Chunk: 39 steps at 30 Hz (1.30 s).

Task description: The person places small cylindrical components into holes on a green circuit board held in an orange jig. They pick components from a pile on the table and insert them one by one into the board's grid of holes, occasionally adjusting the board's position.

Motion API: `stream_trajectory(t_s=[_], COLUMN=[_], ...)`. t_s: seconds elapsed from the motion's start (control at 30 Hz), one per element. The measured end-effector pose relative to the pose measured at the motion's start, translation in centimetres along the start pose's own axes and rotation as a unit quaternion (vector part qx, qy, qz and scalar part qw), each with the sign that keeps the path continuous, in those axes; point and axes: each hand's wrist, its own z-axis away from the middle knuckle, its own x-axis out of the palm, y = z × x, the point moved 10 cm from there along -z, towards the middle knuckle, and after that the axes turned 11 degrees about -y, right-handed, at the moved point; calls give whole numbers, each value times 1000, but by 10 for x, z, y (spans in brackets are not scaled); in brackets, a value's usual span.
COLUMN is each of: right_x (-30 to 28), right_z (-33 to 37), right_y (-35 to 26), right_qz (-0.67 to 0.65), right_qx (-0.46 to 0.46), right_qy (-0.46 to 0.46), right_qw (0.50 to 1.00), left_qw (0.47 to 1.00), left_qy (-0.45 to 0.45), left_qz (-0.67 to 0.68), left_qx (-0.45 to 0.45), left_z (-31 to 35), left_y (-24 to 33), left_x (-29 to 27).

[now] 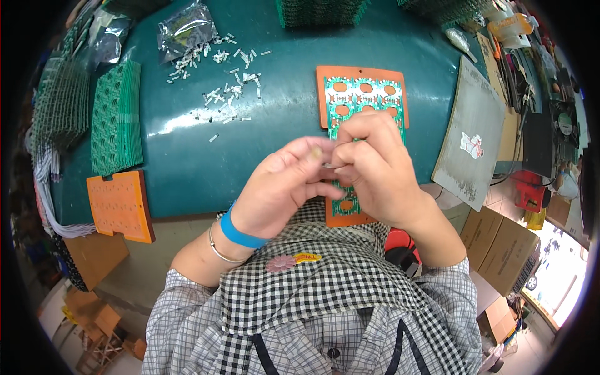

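My left hand (289, 175), a blue band on its wrist, and my right hand (375, 164) meet above the near part of a green circuit board panel (352, 87). The panel lies on an orange fixture plate (322, 100) and has oval openings in rows. Between the fingertips of both hands a small pale sliver (328, 165) shows. My right thumb and forefinger pinch at it. The left fingers are curled together, slightly blurred, and what they hold is hidden. Both hands cover the panel's middle.
Small white parts (234, 90) lie scattered at the far left beside a clear plastic bag (186, 31). Stacked green boards (117, 119) and another orange plate (119, 203) stand left. A grey board (469, 131) lies right; more green boards (322, 11) stand at the back.
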Motion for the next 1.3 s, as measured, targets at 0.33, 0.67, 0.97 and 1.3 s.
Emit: stream_trajectory(t_s=[0.33,0.67,0.97,1.3], right_x=[-7,-30,-32,-32], right_z=[3,-2,-17,-8], right_y=[36,110,76,160], right_qz=[-210,-252,-138,-79], right_qx=[122,225,116,240], right_qy=[0,8,2,-34], right_qw=[970,941,984,967], left_qw=[961,905,920,935], left_qy=[88,132,113,128], left_qz=[-241,-371,-372,-319], left_qx=[103,163,54,92], left_z=[2,-15,-34,-26], left_y=[29,54,46,59], left_x=[-9,-9,-18,-27])
